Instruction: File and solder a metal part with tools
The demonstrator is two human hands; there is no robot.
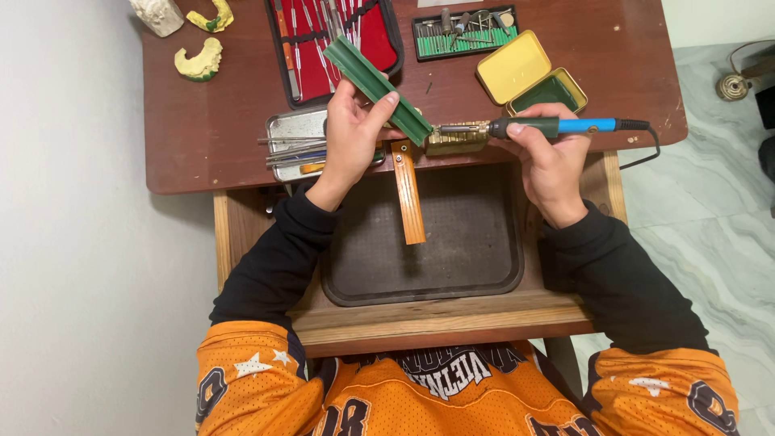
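A: Left hand [351, 133]?
B: Fingers wrapped round a green bar [377, 78], angled so its low end meets the tip of the soldering iron [541, 127] at the tabletop [218, 121] edge.
A: Right hand [549, 157]?
B: Fingers closed on the iron like a pen, wrist bent, both forearms over the tray [452, 282].

wax bar and iron over the bench

i see a long dark green ribbed wax bar [377, 78] tilted, its upper end up-left over the red tool case, its lower end down-right at the table edge. the iron [542, 127] lies level, blue-green handle to the right with a black cord, metal tip pointing left, just beside the bar's lower end.
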